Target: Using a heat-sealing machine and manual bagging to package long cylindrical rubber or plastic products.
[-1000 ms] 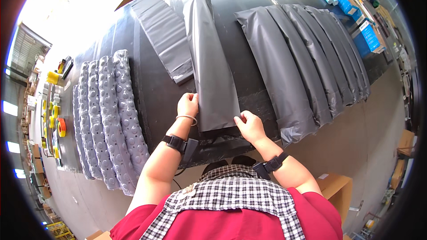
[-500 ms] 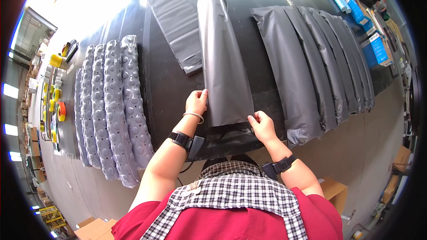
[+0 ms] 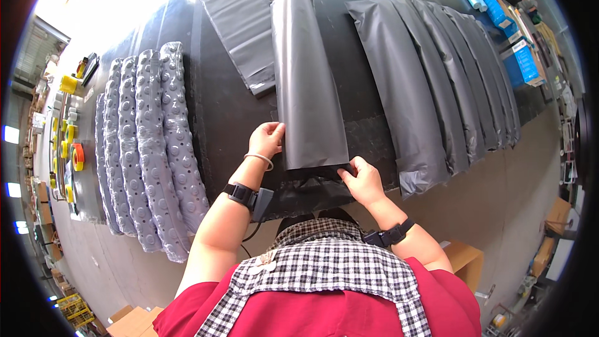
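A long grey plastic bag [image 3: 306,81] lies lengthwise in front of me on the black table, its near end toward my body. My left hand [image 3: 267,140] pinches its left edge partway up from the near end. At the near right corner, my right hand [image 3: 363,181] has thumb and fingers closed on a dark flap along the bag's end. Whether anything is inside the bag cannot be seen. Just left of its far half lies a flat stack of folded grey bags [image 3: 240,28], partly touching it.
On the left lies a row of bubble-wrapped long bundles [image 3: 146,143]. Several filled grey bags [image 3: 405,87] overlap on the right. Yellow tape rolls [image 3: 68,131] line the left edge; blue boxes [image 3: 525,62] stand at the far right. The black table [image 3: 231,112] ends close to my waist.
My right hand has shifted from the bag's near right corner onto the dark flap at its end. My left hand stays at the left edge. The whole view has shifted slightly.
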